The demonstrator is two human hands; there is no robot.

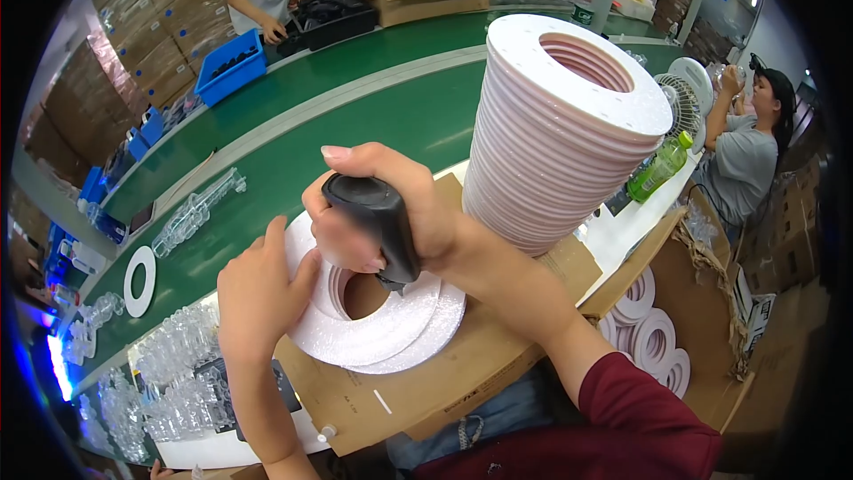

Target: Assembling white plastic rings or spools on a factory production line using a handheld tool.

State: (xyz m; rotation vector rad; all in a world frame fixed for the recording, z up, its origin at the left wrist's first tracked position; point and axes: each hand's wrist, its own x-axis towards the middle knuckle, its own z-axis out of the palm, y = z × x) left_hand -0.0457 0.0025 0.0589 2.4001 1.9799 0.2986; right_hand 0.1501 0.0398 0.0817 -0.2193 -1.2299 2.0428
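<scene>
Flat white rings [395, 348], rounded black tool [402, 236]
Left of the tall stack [560, 160], right hand [428, 218] grips tool; loosely spread left hand [259, 293] touches rings.

Right grip [428, 206] around black tool [384, 220], left grip [259, 293] on white rings [378, 347], tall ring stack [546, 151] nearby

Maroon top [569, 446] at near edge! Right sleeve [635, 400] short, same maroon. Blue cloth [511, 418] below, pale looped trim [468, 431] on it. Left hand [264, 292], right hand [431, 222] both bare.
</scene>
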